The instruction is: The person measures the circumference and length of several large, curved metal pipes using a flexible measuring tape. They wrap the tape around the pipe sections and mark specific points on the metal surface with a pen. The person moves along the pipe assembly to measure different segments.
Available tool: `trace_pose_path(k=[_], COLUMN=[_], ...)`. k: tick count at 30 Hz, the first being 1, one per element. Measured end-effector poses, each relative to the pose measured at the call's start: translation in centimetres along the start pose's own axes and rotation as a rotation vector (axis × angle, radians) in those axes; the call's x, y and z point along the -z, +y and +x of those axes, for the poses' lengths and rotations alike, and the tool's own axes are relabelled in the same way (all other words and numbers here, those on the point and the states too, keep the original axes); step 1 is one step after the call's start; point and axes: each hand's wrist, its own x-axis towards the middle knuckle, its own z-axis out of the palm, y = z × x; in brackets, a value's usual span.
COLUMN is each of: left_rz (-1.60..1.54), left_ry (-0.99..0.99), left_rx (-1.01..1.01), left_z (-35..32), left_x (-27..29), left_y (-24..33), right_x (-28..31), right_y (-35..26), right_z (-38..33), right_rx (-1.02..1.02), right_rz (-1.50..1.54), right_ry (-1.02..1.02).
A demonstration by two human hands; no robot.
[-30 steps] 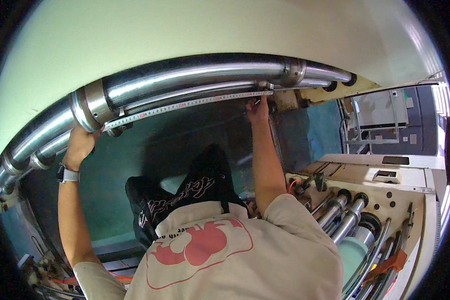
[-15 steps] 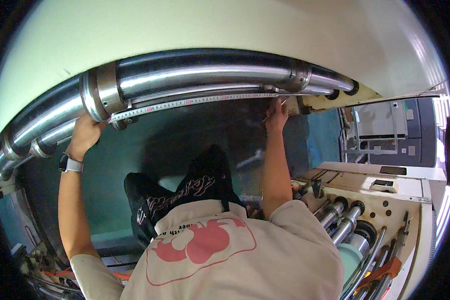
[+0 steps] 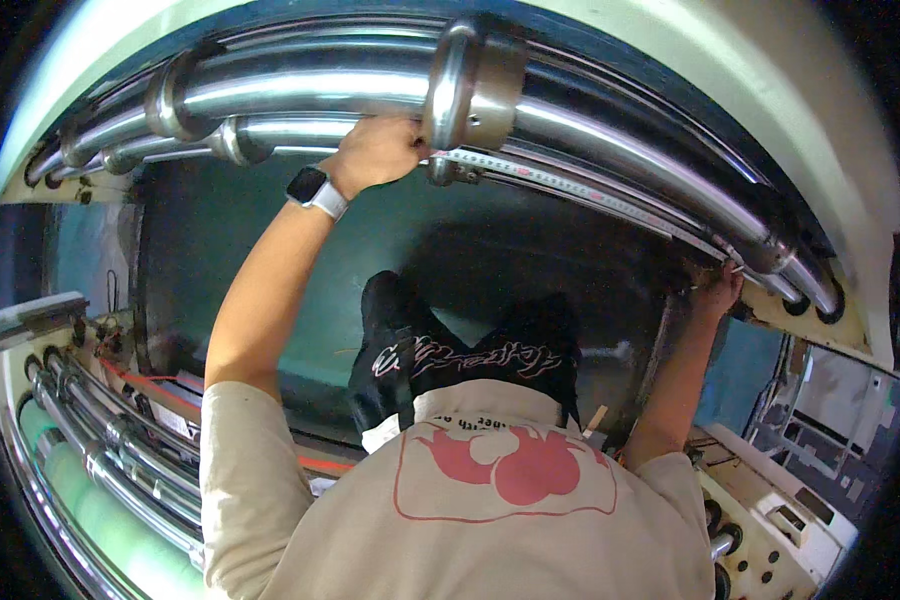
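A white measuring tape [image 3: 558,182] is stretched along the underside of a large steel shaft [image 3: 315,95]. My left hand [image 3: 378,155], with a watch at its wrist, is closed at the tape's left end, beside a thick collar [image 3: 473,85] on the shaft. The tips of its fingers are partly hidden. Lower and to the right, my right hand [image 3: 718,291] is closed round the tape's other end, near a second collar [image 3: 765,248]. What its fingers cover is small and dark.
More collars [image 3: 173,95] sit on the shaft at the left, with a thinner rod [image 3: 300,132] below. Steel rollers [image 3: 105,460] and a pale green cylinder [image 3: 80,515] stand at lower left. A cream machine panel [image 3: 770,490] is at lower right. Dark green floor [image 3: 230,240] lies below.
The view has swung left, so the shaft, tape and both hands appear farther right. Both hands keep their places at the tape's ends, and the rollers at lower left have come into view.
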Motion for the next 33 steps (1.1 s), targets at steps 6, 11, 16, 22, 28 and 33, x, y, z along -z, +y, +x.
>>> trace_pose_path(k=[6,11,16,22,28,33], left_rz=[-0.005,-0.002,-0.009,0.004,0.055,-0.065], left_ry=[0.047,0.049,0.015,0.008,-0.058,0.084], left_rx=[0.006,0.033,0.025,0.021,0.155,0.085], left_z=[0.2,0.0,0.3,-0.1,0.5,0.4], left_x=[-0.3,-1.0,0.1,0.2,-0.8,-2.3], left_y=[0.1,-0.8,0.4,0.2,0.0,-2.0], right_x=[3.6,-3.1,8.7,6.2,3.3,2.2], right_y=[0.8,-1.8,2.5,2.4,0.5,1.2], right_z=[2.1,-1.2,5.6,4.9,2.5,1.8], right_rx=[-0.078,-0.068,0.239,0.109,-0.194,-0.04], right_rz=[-0.049,-0.036,-0.667,-0.384,-0.141,-0.08], right_ry=[-0.051,0.056,-0.096,-0.087,-0.254,-0.006])
